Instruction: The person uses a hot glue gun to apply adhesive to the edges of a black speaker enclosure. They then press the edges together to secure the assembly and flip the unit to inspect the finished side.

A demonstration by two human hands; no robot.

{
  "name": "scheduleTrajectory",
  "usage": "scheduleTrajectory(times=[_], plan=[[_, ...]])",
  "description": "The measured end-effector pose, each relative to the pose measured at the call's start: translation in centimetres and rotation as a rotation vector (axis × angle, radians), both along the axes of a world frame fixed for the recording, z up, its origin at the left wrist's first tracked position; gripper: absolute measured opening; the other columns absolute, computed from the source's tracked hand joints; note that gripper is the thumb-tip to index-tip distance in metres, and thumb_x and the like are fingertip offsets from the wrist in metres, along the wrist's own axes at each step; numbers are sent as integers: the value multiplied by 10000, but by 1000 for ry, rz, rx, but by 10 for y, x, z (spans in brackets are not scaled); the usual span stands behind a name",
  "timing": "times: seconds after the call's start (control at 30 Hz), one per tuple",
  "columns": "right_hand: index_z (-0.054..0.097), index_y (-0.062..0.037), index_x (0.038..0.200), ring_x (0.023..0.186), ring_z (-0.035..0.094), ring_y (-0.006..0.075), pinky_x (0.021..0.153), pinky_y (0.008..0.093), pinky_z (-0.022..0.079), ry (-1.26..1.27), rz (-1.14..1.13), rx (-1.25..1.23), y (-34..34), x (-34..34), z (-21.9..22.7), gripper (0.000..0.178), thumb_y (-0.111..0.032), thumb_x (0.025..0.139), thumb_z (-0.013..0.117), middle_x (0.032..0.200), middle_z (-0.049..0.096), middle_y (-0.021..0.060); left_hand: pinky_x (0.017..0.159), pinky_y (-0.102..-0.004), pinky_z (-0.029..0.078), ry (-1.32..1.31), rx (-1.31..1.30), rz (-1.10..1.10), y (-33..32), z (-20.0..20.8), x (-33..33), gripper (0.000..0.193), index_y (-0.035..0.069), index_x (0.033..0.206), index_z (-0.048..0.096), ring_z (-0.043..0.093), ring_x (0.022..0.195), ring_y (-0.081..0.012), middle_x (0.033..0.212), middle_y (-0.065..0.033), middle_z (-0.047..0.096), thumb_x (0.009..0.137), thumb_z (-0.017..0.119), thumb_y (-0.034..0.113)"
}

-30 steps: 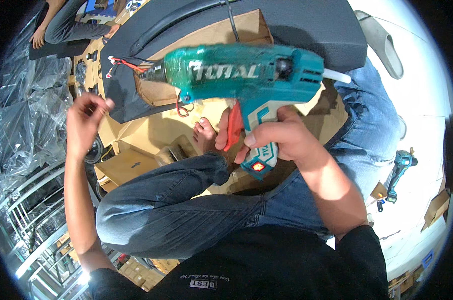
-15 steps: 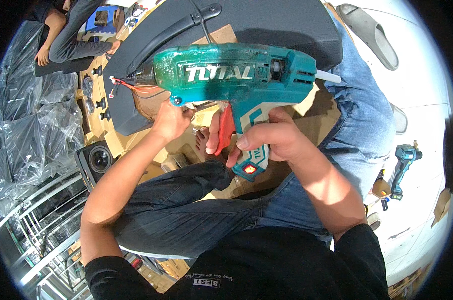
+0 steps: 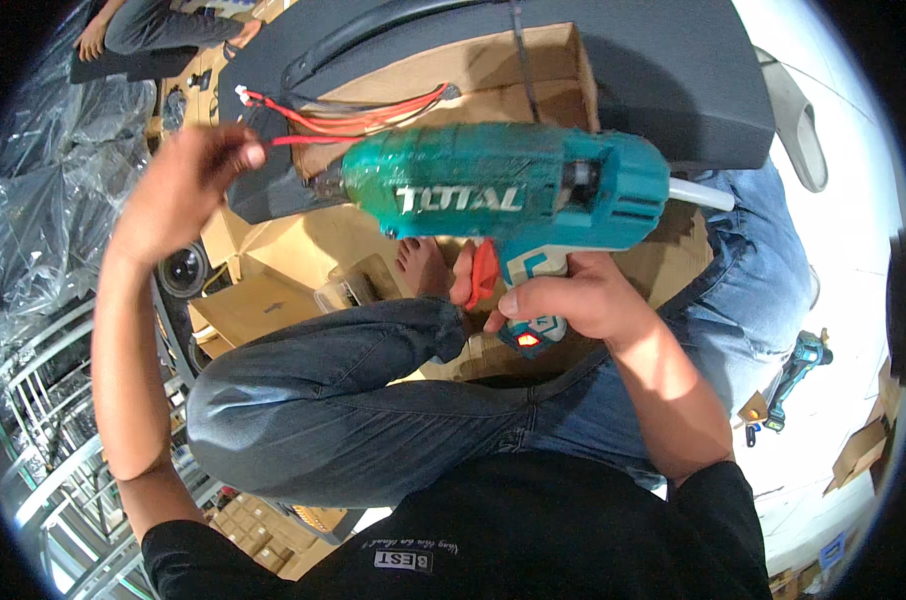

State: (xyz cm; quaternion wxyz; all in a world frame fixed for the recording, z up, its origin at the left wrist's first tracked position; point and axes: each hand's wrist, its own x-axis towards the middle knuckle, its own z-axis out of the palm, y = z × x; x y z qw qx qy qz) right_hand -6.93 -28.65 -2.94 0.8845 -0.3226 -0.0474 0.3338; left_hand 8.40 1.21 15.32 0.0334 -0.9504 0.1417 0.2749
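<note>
My right hand (image 3: 593, 300) is wrapped round the grip of a teal hot glue gun (image 3: 453, 185), fingers at its red trigger. A white glue stick (image 3: 701, 194) sticks out of the gun's rear, and its nozzle (image 3: 328, 186) points left, over the edge of a black cabinet (image 3: 663, 90). Red and black wires (image 3: 373, 118) with a small white connector come out of the cabinet's bare brown recess (image 3: 533, 70). My left hand (image 3: 178, 190) is raised beside a red wire end; motion blurs its fingers, so whether it holds anything is unclear.
Open cardboard (image 3: 263, 300) and a round speaker (image 3: 183, 270) lie to the left, near metal racks (image 3: 63, 440). A cordless drill (image 3: 798, 375) and a grey sandal (image 3: 798, 120) are on the white floor. Another person's leg (image 3: 178, 30) shows at upper left.
My left hand has moved left and up, from under the gun's nozzle to beside the wires. The glue gun has shifted slightly right and down in view, showing more of the recess.
</note>
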Motion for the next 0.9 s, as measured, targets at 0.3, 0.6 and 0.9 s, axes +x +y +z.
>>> scheduleTrajectory(times=[0.3, 0.6, 0.9], plan=[[675, -59, 1115, 835, 686, 172, 731, 322, 565, -125, 123, -367, 47, 10, -15, 268, -109, 854, 707, 954, 703, 58, 1012, -431, 449, -692, -112, -777, 23, -59, 94, 243, 49, 1166, 696, 611, 1145, -325, 1178, -157, 665, 1027, 580, 212], [646, 32, 1232, 948, 724, 227, 716, 358, 633, 207, 160, -313, 63, 11, -45, 440, -4, 794, 667, 1064, 719, 124, 952, -318, 521, -385, -778, -192, 34, -104, 112, 198, 49, 1106, 805, 643, 1116, -184, 1256, -105, 712, 914, 776, 90], [639, 26, 1243, 996, 722, 245, 722, 356, 629, 229, 132, -242, 65, 12, -43, 458, 13, 785, 655, 1086, 716, 133, 984, -335, 520, -349, -943, -56, 42, -118, 115, 199, 1, 1118, 793, 659, 1136, -209, 1318, -152, 706, 966, 741, 118]])
